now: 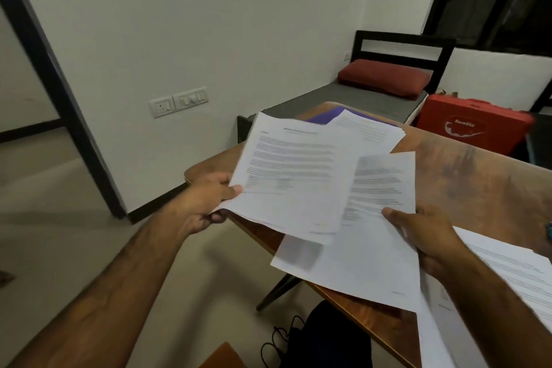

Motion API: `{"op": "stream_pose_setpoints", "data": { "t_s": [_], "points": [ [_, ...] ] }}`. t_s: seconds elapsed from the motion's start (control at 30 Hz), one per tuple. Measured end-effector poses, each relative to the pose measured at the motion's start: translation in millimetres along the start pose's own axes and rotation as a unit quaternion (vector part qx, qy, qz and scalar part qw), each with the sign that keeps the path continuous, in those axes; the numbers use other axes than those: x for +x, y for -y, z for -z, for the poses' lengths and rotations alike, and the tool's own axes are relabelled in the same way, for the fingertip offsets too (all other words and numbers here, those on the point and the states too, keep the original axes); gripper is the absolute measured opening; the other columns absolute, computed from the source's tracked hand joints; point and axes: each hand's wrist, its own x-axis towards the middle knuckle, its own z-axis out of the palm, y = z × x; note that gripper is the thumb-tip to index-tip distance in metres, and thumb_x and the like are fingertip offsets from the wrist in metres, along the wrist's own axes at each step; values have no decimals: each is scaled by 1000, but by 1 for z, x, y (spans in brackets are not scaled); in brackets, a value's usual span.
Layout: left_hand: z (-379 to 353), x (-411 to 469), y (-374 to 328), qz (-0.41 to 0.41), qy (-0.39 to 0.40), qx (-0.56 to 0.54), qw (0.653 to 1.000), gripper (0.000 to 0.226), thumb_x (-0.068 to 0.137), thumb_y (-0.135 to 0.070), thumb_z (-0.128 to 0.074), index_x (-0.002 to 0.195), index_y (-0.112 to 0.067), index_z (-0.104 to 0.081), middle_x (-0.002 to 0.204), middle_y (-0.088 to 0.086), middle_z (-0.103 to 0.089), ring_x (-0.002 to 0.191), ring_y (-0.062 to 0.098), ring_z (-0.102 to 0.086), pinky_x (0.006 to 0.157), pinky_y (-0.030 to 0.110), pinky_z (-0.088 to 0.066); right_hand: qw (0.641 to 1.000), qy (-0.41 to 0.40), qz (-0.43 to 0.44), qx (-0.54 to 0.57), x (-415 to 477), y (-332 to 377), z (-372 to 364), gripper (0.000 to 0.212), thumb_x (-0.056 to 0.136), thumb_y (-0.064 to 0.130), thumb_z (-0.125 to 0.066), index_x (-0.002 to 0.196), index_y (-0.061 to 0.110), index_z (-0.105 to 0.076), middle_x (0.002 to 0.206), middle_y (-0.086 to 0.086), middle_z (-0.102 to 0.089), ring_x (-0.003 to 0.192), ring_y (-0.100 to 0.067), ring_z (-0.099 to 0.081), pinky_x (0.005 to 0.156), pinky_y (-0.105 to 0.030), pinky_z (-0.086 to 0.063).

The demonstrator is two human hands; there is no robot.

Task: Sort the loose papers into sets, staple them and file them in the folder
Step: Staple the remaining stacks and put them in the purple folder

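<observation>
My left hand [209,203] pinches the lower left corner of a printed sheet [292,170], held up over the left end of the wooden table [466,176]. My right hand [424,236] grips another bundle of printed sheets [358,260] by its right edge, thumb on top. More papers [370,128] lie at the far end of the table on a purple folder [327,116], mostly covered. Another pile of papers [513,272] lies near the right edge of the view. No stapler shows.
A bed with a red pillow [385,78] stands behind the table, a red case [472,125] beside it. A dark bag with cords [322,337] lies on the floor under the table's near edge. A wall socket plate [179,101] is at the left.
</observation>
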Motion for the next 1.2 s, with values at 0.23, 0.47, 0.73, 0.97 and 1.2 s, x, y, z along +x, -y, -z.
{"op": "stream_pose_setpoints", "data": {
  "t_s": [0.23,0.47,0.73,0.97,1.2],
  "points": [
    [-36,2,4,3,40,122,992,14,102,-23,-64,113,-14,-63,104,6,-76,90,25,-75,73,44,-63,990,78,-13,116,-10,11,-28,27,98,12,-69,125,14,-68,115,-9,-78,100,-36,-77,91,-59,-59],
    [-43,3,15,-27,88,161,983,14,99,-22,-69,111,-15,-70,107,-1,-78,94,19,-76,90,40,-62,978,73,-57,186,-9,3,-40,33,105,42,-57,126,21,-70,120,-11,-76,111,-35,-73,101,-58,-54],
    [-32,13,19,-87,-20,322,943,18,98,-33,-68,111,-20,-69,104,-8,-70,87,14,-69,70,28,-56,994,21,-47,-100,-9,8,-38,30,106,43,-54,112,18,-69,98,-5,-77,80,-26,-75,64,-28,-59],
    [-43,-2,7,-167,-113,592,780,51,98,-58,-55,139,-29,-55,131,-4,-63,114,19,-61,92,36,-52,981,-19,37,-189,-6,2,-16,12,103,24,-61,100,21,-73,93,-7,-73,81,-25,-67,63,-30,-49],
    [-157,-37,-9,-225,75,479,845,32,94,-56,-64,112,-30,-69,110,-10,-62,95,10,-60,88,31,-55,978,-21,61,-197,-8,-9,18,15,99,17,-64,92,22,-76,95,2,-77,92,-19,-72,72,-32,-54]
  ]
}}
